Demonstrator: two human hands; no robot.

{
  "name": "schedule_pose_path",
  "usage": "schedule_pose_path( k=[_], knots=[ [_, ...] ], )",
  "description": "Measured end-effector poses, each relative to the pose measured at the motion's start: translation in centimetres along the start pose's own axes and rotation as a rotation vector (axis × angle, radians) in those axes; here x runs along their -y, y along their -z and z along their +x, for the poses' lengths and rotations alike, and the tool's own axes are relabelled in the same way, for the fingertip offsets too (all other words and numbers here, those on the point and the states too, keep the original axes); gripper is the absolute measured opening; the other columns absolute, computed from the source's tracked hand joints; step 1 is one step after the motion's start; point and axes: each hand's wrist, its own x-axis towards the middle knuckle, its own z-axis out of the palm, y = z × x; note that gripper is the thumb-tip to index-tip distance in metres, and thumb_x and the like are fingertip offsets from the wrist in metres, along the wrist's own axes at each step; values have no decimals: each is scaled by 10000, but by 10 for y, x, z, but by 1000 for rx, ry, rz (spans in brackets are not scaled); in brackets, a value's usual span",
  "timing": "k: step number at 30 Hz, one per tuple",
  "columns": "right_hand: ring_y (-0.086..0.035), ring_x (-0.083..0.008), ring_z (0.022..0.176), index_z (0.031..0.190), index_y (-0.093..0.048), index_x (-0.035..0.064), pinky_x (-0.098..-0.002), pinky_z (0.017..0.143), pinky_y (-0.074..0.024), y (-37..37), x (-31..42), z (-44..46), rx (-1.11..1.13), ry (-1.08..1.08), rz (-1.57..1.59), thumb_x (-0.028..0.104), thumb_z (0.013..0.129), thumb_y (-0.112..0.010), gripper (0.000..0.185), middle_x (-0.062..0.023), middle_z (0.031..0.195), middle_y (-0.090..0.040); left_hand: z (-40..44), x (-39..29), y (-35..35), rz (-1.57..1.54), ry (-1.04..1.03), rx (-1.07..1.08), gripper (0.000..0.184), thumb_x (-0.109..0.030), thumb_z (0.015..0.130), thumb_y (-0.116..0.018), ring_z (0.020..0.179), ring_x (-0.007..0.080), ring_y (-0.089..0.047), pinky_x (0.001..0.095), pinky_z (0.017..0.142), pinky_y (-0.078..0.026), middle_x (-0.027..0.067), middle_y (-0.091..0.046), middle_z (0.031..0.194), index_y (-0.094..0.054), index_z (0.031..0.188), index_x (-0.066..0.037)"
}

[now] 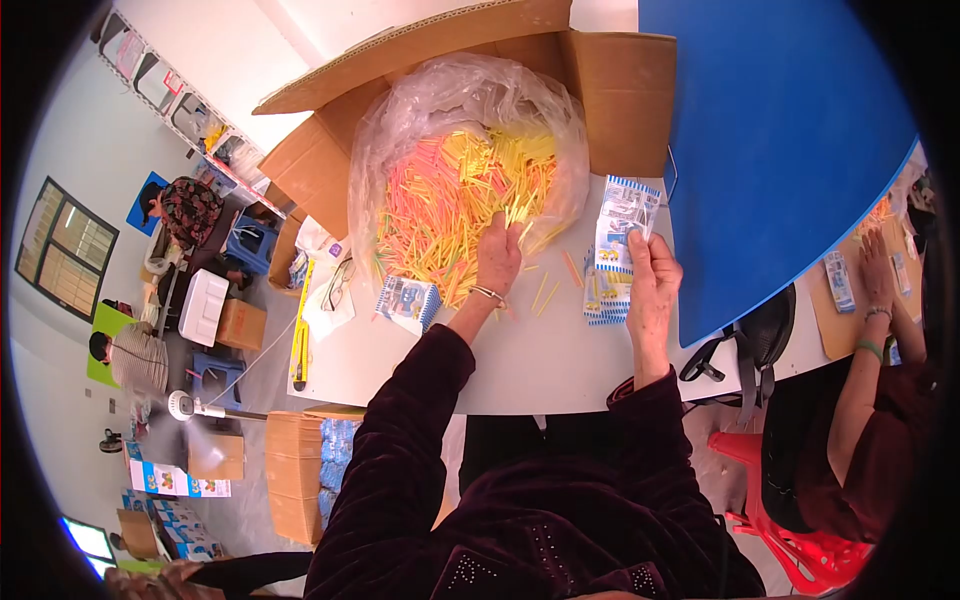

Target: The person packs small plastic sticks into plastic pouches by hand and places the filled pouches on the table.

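My left hand [497, 262] is closed at the near edge of a heap of thin pink, orange and yellow sticks [430, 195], with a few yellow sticks [518, 211] at its fingertips. The heap lies in a clear plastic bag [375, 125] inside an open cardboard box [625, 100]. On the right, my right hand [655, 280] pinches a small blue-and-white printed packet [628, 212]. Beneath it lie several similar packets [607, 298] in a stack. Another printed packet [408, 300] rests left of my left wrist, and loose sticks [545, 295] are scattered between my hands.
A blue panel [780, 150] stands along the right. Glasses [338, 284] and a yellow cutter [300, 340] lie at the table's left side. A black bag [765, 340] sits at right, near a co-worker's hands [875, 270]. Below left is a carton of blue packs [338, 460].
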Motion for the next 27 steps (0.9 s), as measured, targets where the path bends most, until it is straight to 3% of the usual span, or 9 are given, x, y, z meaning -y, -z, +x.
schedule_pose_path(
  k=[2, 6, 12, 14, 16, 17, 19, 21, 27],
  knots=[
    [-486, -8, 631, 864, -608, -3, -179, 578, -395, -1, -1, 0, 11, -5, -13, 200, 920, -548, 219, 14, 743, -602, 5, 2, 10, -5, 119, 167, 207, -169, 874, -546, 561, 362, -502, 409, 516, -395, 223, -498, 660, -463, 892, 20],
    [-487, -10, 630, 868, -608, -4, -180, 572, -394, -6, 2, 0, 21, -5, -8, 200, 921, -545, 220, 13, 739, -598, 17, 13, 26, -2, 179, 212, 225, -180, 858, -574, 574, 379, -524, 426, 529, -409, 219, -514, 653, -473, 885, 19],
    [-481, -11, 634, 879, -614, -11, -180, 572, -389, -14, 10, 14, 126, -22, -143, 174, 910, -556, 196, 29, 709, -567, 31, -11, 44, 229, -266, 14, 329, -201, 779, -657, 893, 367, -526, 424, 797, -411, 191, -580, 944, -560, 1016, 6],
    [-522, -56, 676, 873, -626, -16, -201, 613, -412, -11, -12, 28, 140, -73, -180, 166, 886, -580, 188, -7, 769, -595, 20, -27, 57, 180, -277, 152, 317, -197, 772, -661, 922, 359, -517, 420, 818, -395, 183, -577, 968, -567, 1007, -6],
    [-588, -186, 823, 881, -650, 11, -308, 716, -448, -8, -26, 37, 324, 222, -707, 157, 835, -616, 157, -109, 1003, -620, 3, -31, 69, 104, -346, 383, 329, -208, 743, -688, 948, 337, -507, 419, 833, -380, 167, -560, 1027, -581, 996, -28],
    [-588, -186, 823, 881, -650, 11, -308, 716, -448, -11, -23, 32, 329, 221, -707, 157, 835, -616, 157, -109, 1003, -620, -11, -35, 73, 105, -342, 382, 329, -208, 743, -688, 948, 337, -507, 419, 833, -380, 167, -560, 1027, -581, 996, -28],
    [-559, -329, 991, 870, -662, 42, -431, 824, -417, -20, -17, 19, 392, 408, -1084, 145, 773, -641, 143, -179, 1244, -514, -44, -45, 79, 140, -352, 445, 378, -238, 721, -711, 982, 327, -487, 432, 841, -369, 144, -527, 1097, -582, 1021, -48],
    [-528, -393, 1033, 837, -655, 51, -498, 850, -382, -31, -17, 14, 461, 264, -1084, 139, 743, -653, 129, -183, 1338, -437, -68, -65, 83, 128, -350, 476, 424, -274, 706, -725, 1024, 325, -464, 447, 862, -350, 122, -502, 1130, -582, 1049, -71],
    [-573, -358, 849, 810, -587, -9, -401, 680, -434, -30, -57, 21, 470, 490, -914, 20, 721, -631, 104, -164, 971, -581, -91, -62, 62, 144, -395, 458, 340, -239, 741, -674, 1067, 320, -435, 455, 871, -343, 119, -483, 1124, -583, 1026, -77]
  ],
)
